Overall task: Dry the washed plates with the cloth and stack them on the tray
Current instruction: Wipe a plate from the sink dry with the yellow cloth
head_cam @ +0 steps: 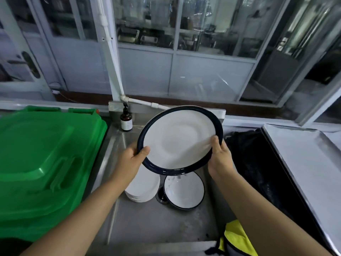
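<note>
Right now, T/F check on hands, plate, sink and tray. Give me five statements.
1. Both hands, left hand and right hand, grip the dark-rimmed plate. True.
2. The plate lies flat in the sink. False: it is held tilted above it.
3. A stack of white plates sits in the sink. True.
4. The steel tray holds stacked plates. False: none show on it.
5. The green bin lid is on the right. False: left.

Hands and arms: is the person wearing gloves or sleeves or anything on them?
No. The left hand and right hand are bare, with no gloves, rings or watch showing. Both forearms are bare too; no sleeves come into view.
</note>
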A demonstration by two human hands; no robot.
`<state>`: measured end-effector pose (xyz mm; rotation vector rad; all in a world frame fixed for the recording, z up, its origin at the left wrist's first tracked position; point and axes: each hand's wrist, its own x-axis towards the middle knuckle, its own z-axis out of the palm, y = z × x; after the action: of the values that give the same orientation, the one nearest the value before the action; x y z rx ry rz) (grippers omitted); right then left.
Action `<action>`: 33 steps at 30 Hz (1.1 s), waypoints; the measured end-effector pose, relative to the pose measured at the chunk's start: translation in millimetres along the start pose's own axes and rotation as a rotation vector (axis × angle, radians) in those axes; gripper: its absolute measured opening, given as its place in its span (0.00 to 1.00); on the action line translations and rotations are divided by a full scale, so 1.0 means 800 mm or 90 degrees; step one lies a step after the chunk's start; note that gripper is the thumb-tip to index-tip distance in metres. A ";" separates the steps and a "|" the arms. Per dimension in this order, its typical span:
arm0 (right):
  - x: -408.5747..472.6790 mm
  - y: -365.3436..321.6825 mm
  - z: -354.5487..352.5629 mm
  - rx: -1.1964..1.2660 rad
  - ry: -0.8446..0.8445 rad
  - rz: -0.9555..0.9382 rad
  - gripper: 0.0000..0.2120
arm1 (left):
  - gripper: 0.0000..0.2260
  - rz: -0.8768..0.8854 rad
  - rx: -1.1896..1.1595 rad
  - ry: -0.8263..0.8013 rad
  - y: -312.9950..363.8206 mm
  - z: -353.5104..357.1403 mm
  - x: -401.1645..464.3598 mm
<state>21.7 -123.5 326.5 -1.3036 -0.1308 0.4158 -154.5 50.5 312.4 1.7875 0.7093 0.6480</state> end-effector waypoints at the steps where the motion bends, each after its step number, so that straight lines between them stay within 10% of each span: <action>1: -0.003 -0.005 -0.002 0.002 0.008 -0.011 0.08 | 0.15 -0.003 -0.006 0.003 0.004 0.007 -0.007; 10: -0.020 -0.042 -0.049 0.010 -0.041 0.054 0.13 | 0.18 -0.018 -0.111 0.098 0.046 0.062 -0.026; 26: -0.083 0.116 -0.405 -0.945 0.016 0.205 0.19 | 0.18 -0.123 0.051 0.111 -0.007 0.244 -0.083; 33: -0.087 0.142 -0.406 -0.878 0.072 0.169 0.18 | 0.15 -0.163 0.053 0.141 -0.011 0.293 -0.111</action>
<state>37.6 -420.8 140.8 -2.7180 -0.1525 0.4807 -47.2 -159.1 226.4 1.6773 1.1103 0.6552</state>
